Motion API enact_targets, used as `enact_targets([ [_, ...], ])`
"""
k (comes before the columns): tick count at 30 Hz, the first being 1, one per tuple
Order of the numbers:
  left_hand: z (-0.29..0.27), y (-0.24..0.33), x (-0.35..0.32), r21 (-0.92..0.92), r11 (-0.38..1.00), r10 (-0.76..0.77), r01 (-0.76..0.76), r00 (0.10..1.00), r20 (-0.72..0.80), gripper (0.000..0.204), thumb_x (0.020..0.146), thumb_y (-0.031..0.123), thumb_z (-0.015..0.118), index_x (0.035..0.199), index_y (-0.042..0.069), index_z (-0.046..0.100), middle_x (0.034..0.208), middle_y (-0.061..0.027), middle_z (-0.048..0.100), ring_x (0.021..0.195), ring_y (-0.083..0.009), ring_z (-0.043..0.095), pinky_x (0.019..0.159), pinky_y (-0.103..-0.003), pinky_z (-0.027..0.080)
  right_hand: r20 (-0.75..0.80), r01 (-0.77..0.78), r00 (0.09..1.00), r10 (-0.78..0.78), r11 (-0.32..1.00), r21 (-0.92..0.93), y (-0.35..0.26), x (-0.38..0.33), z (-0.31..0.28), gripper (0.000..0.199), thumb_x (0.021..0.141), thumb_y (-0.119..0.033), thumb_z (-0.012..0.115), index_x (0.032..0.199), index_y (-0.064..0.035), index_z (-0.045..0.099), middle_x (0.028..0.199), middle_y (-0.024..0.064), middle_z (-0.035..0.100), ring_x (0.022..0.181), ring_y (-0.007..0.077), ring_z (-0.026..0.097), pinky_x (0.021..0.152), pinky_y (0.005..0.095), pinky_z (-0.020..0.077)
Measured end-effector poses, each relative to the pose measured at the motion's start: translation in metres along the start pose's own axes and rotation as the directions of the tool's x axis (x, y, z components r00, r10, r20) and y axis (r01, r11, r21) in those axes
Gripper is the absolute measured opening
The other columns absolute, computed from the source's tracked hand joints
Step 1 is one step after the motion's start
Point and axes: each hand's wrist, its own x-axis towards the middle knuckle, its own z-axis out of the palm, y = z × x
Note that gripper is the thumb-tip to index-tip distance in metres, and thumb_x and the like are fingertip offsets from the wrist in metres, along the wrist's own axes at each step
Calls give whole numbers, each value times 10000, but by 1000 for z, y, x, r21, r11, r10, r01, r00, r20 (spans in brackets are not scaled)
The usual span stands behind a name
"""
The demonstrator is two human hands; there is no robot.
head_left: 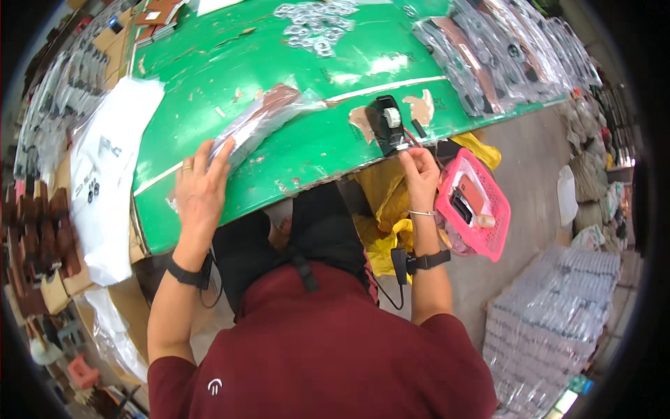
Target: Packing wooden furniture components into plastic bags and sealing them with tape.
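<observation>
My left hand (200,183) rests flat on one end of a long clear plastic bag (262,119) with something brown inside, lying on the green table (307,150). My right hand (419,171) is at the table's near edge, fingers pinched at the front of a black tape dispenser (387,122). Whether tape is between the fingers is too small to tell.
A pile of small clear packets (314,24) lies at the far middle of the table. Rows of bagged goods (488,56) cover its right end. A pink basket (478,206) hangs by my right hand. White bags (108,174) sit at the left, packed bundles (551,328) on the floor at right.
</observation>
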Motion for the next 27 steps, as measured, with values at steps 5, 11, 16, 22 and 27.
enact_targets([
  [5,0,3,2,5,1000,-22,22,1000,-12,533,887,115,688,1398,241,602,1291,-116,617,1021,-306,611,881,-419,483,-71,48,995,-68,967,-251,-3,5,-10,179,920,-177,733,898,-9,677,714,-3,642,644,58,556,585,248,431],
  [11,14,7,-7,80,997,19,-15,999,-50,542,880,132,667,1402,252,585,1313,-108,592,1028,-288,594,881,-410,464,112,-20,992,57,950,-311,27,-12,-3,141,905,-134,744,900,-6,684,727,-26,637,675,66,582,651,248,490],
  [16,7,15,-10,127,992,18,-11,998,-56,586,851,102,621,1420,236,572,1355,-125,573,1017,-295,593,881,-408,469,545,6,837,-57,995,95,-99,-32,147,154,938,-161,723,989,-39,644,852,-34,636,739,25,536,648,213,418],
  [22,16,30,-15,163,986,37,-13,988,-149,562,832,99,599,1384,210,608,1435,-159,530,992,-294,605,857,-385,487,575,74,816,-63,997,4,-103,-18,229,175,890,-212,734,929,-48,684,693,-4,663,619,82,574,572,276,435],
  [27,13,32,-17,120,993,-2,17,993,-119,552,806,69,601,1344,187,637,1515,-119,460,1014,-290,599,899,-391,493,532,239,845,-52,927,-288,-111,-11,240,270,823,-298,727,873,-32,717,692,111,706,632,222,675,597,370,495],
])
